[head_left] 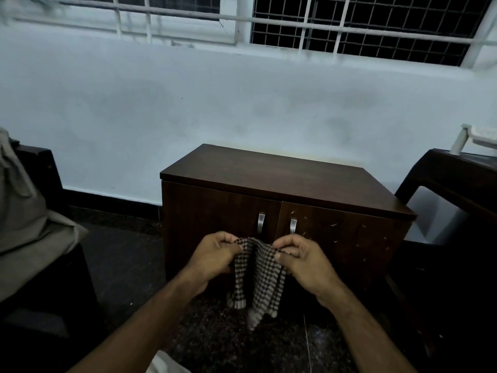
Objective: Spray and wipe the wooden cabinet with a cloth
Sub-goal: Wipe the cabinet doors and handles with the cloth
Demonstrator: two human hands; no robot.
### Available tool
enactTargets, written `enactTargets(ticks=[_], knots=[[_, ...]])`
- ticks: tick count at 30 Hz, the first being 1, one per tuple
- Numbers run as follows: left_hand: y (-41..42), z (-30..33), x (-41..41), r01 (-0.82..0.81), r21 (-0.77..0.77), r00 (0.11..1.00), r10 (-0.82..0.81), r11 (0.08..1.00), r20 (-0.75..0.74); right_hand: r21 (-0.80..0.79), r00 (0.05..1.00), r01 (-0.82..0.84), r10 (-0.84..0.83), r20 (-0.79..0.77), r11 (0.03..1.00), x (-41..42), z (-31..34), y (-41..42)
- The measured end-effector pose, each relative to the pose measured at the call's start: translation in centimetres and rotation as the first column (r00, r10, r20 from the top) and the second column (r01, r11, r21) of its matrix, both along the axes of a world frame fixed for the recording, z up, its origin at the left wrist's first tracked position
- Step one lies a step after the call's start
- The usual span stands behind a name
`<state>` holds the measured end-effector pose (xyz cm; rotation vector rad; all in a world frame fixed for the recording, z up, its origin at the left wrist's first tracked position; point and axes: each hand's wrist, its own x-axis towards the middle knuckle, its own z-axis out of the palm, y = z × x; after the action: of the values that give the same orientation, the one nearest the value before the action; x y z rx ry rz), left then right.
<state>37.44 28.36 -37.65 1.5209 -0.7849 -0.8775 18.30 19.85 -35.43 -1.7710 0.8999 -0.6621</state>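
The wall (134, 103) is pale blue-white, with smudged grey patches across its middle. A barred window (363, 25) runs along its top, dark behind the grille. The floor (121, 265) is dark speckled stone.

The cabinet (269, 184) stands against the wall, centre frame. It is dark brown wood with a flat top and 2 doors. The right door carries scattered pale marks; what they are cannot be told. 2 metal handles (261, 223) sit side by side at the door seam, upright.

A dark chair (443, 179) stands just right of the cabinet. At the left edge, a grey fabric (24, 211) lies draped over dark furniture.

The cloth (258, 278), checked in dark and pale squares, hangs in front of the cabinet doors, below the handles, apart from the wood. It is bunched at its top edge and falls loose.

The left hand (215, 254) pinches the cloth's upper left edge, fingers curled closed on it. The right hand (304, 261) grips the upper right edge likewise, thumb pressed over the fabric.
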Motion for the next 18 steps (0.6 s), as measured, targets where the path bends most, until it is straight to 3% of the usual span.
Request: enactTargets(ticks=[3, 5, 7, 11, 14, 16, 18], knots=[[0.7, -0.4, 1.7, -0.117, 0.030, 0.989, 0.114, 0.993, 0.092, 0.150, 0.948, 0.296, -0.309, 0.078, 0.943, -0.4, -0.1, -0.6], [1.1, -0.5, 1.5, -0.102, 0.048, 0.988, 0.096, 0.994, 0.123, 0.236, 0.914, 0.338, -0.378, 0.148, 0.911, -0.1, -0.2, -0.3], [1.1, -0.6, 0.0, -0.035, 0.028, 0.996, 0.033, 0.999, 0.089, 0.214, 0.941, 0.263, -0.299, 0.157, 0.941, 0.8, -0.3, 0.6], [0.7, 0.1, -2.4, 0.066, -0.061, 0.997, -0.068, 0.996, -0.040, 0.024, 0.997, -0.001, -0.001, 0.074, 1.000, 2.5, -0.8, 2.4], [1.1, 1.0, -2.2, 0.103, -0.118, 0.979, -0.122, 0.988, -0.163, -0.073, 0.998, -0.060, 0.061, 0.007, 0.995, 2.3, -1.0, 2.1], [1.1, 0.7, -1.5, 0.094, -0.124, 0.993, -0.102, 0.988, -0.055, -0.207, 0.999, 0.007, -0.016, -0.040, 0.978, 2.4, -1.2, 1.6], [0.7, -0.2, -0.6, -0.022, -0.133, 0.981, 0.047, 0.991, 0.189, -0.292, 0.997, 0.044, -0.063, -0.055, 0.955, 2.7, -1.0, 1.5]])
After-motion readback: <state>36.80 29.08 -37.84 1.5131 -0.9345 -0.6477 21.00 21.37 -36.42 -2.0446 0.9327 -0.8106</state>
